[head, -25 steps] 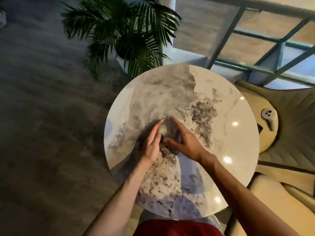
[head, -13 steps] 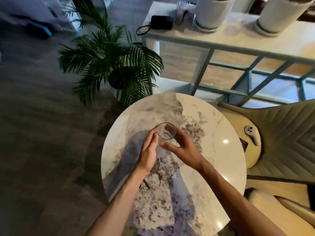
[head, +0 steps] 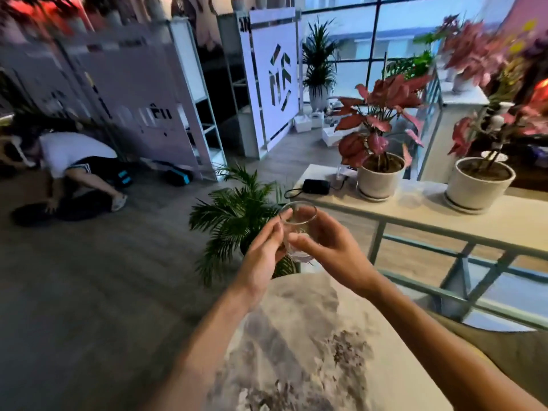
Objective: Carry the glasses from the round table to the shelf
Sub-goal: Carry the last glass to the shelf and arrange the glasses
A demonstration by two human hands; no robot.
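Observation:
A small clear glass (head: pixel 298 225) is held up in the air between both hands, beyond the far edge of the round marble table (head: pixel 308 345). My left hand (head: pixel 262 256) presses its fingers against the glass's left side. My right hand (head: pixel 332 247) curls round the right side, thumb across the front. The pale shelf top (head: pixel 415 212) runs to the right and beyond the glass, at about the same height.
Two white pots of pink-leaved plants (head: pixel 378 176) (head: pixel 480 185) and a black adapter with cable (head: pixel 315 186) stand on the shelf. A green palm (head: pixel 237 215) sits on the floor below the glass. A person (head: pixel 74 167) crouches on the floor far left.
The glass has been lifted off the round table and carried up and forward in both hands. My view has swung upward from the tabletop to the room and shelf.

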